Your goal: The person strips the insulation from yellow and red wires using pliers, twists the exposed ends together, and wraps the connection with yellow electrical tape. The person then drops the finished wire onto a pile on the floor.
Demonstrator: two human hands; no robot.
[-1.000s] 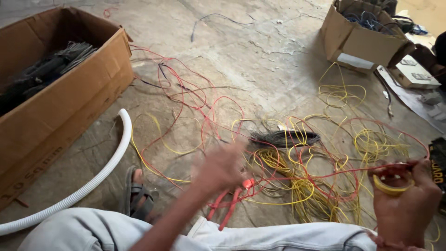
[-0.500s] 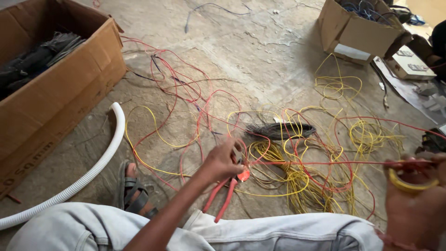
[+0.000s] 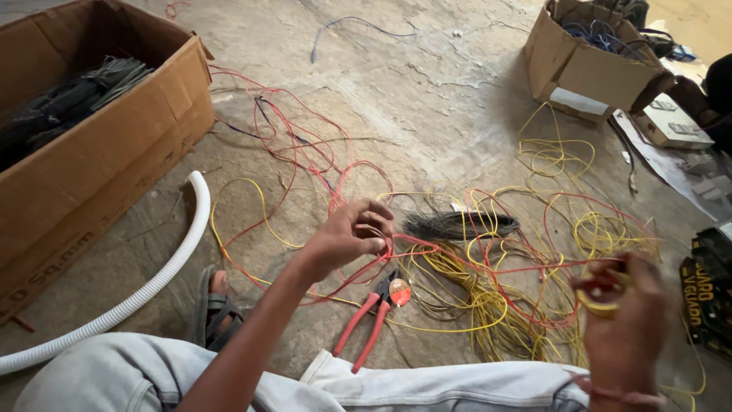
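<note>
Two open brown cardboard boxes: one large box (image 3: 99,152) at ten o'clock, one smaller box (image 3: 587,69) at one o'clock. One white ribbed plastic conduit hose (image 3: 152,275) at eight o'clock. One pair of red-handled pliers (image 3: 374,313) at six o'clock. One black bundle of wire strands (image 3: 457,225) near centre. One grey sandal (image 3: 213,309). Two hands: left (image 3: 347,236), right (image 3: 621,320). The loose red and yellow wires (image 3: 488,305) are too tangled to count.
</note>
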